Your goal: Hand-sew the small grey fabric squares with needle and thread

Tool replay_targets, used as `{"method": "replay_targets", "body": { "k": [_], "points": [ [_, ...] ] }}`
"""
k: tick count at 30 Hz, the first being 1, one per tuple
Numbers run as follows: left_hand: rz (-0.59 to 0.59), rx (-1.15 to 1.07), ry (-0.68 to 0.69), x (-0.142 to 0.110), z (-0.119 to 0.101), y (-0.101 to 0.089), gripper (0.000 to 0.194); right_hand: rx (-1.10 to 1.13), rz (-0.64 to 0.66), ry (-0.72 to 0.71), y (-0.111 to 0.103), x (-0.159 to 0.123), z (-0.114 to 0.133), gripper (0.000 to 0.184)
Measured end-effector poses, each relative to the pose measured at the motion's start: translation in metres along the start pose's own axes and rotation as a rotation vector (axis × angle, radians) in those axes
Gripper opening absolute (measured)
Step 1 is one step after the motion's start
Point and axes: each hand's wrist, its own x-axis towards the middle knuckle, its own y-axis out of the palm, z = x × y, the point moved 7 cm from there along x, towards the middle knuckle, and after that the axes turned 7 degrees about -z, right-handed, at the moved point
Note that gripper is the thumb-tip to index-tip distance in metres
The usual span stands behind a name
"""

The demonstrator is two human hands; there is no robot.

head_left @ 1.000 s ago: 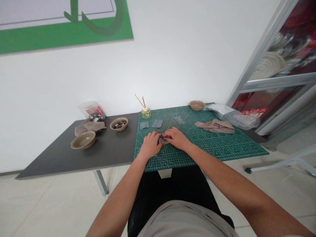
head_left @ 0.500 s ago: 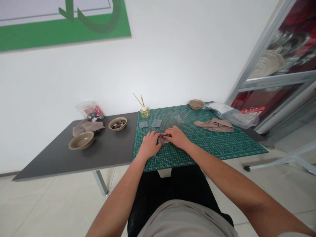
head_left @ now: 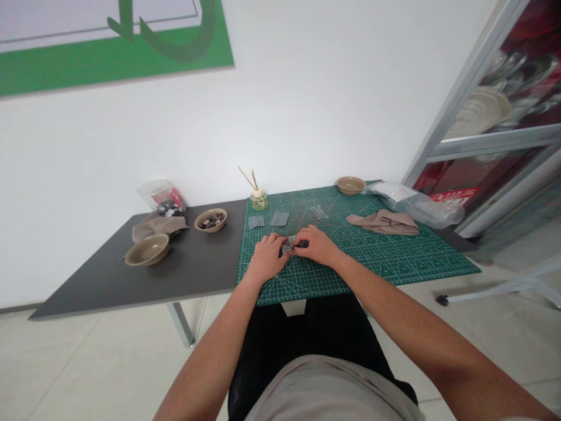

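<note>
Over the green cutting mat [head_left: 359,257], my two hands are on a small clear plastic bag [head_left: 288,246]. My left hand [head_left: 266,258] pinches its left side between the thumb and fingers. At the other side, my right hand [head_left: 319,245] has its thumb and fingertips closed on the bag's edge. Greyish contents show through the plastic, too small to name. Beyond the hands lie two flat grey plastic packets [head_left: 279,218] and a crumpled clear packet [head_left: 318,211].
Left on the dark table [head_left: 193,269] are a bowl of small dark pieces [head_left: 211,221], another bowl [head_left: 148,250], a cloth [head_left: 158,227] and a plastic bag [head_left: 164,199]. A reed diffuser [head_left: 259,200] stands behind. Rightward are a bowl [head_left: 350,185], brown cloth [head_left: 385,223] and large clear bag [head_left: 416,204].
My right fingertips have shifted slightly right along the bag, and more of it shows between my hands. My left hand keeps its hold. The whole view has shifted a little.
</note>
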Motion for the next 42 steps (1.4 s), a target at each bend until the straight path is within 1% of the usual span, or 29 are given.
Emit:
{"method": "replay_targets", "body": {
  "k": [3,6,9,12,14,17,20,22,25,28,30,34,38,40,42],
  "points": [
    [-0.010,0.006,0.014,0.000,-0.001,0.000,0.037,0.052,0.060,-0.057,0.004,0.001,0.005,0.006],
    [-0.023,0.010,0.032,-0.001,-0.002,-0.001,0.037,0.054,0.084,-0.072,0.008,0.003,0.005,0.004],
    [-0.026,0.006,0.028,-0.001,-0.002,-0.001,0.037,-0.021,0.044,-0.031,0.009,0.005,0.000,0.007],
    [-0.022,0.000,0.014,0.000,-0.001,-0.001,0.038,-0.100,-0.025,0.034,0.006,0.004,-0.004,0.008],
    [-0.018,-0.002,0.012,0.000,0.000,-0.001,0.039,-0.123,-0.045,0.048,0.004,0.002,-0.004,0.012],
    [-0.024,-0.006,0.018,0.000,-0.001,-0.001,0.038,-0.087,-0.022,-0.002,0.004,0.001,0.000,0.014],
    [-0.031,-0.012,0.021,0.000,-0.001,-0.001,0.036,-0.005,0.036,-0.104,0.008,0.002,0.006,0.008],
    [-0.030,-0.013,0.020,0.000,-0.001,0.000,0.035,0.013,0.063,-0.136,0.011,0.002,0.008,0.004],
    [-0.026,-0.008,0.015,0.000,0.000,0.000,0.037,-0.054,0.030,-0.086,0.012,0.003,0.004,0.006],
    [-0.027,-0.004,0.014,0.000,0.000,0.000,0.038,-0.150,-0.030,-0.013,0.008,0.002,0.000,0.007],
    [-0.022,0.002,0.011,0.000,0.000,0.000,0.039,-0.181,-0.047,0.013,0.005,0.001,0.000,0.010],
    [-0.024,0.002,0.016,0.000,0.000,0.000,0.038,-0.103,-0.006,-0.017,0.004,0.000,0.005,0.014],
    [-0.035,-0.007,0.023,0.001,0.001,0.001,0.035,-0.013,0.066,-0.076,0.009,0.001,0.009,0.007],
    [-0.034,-0.006,0.019,0.001,0.001,0.001,0.036,-0.037,0.054,-0.060,0.010,0.003,0.007,0.006],
    [-0.031,-0.006,0.016,0.001,0.001,0.001,0.037,-0.092,0.014,-0.016,0.009,0.004,0.003,0.007]
  ]
}}
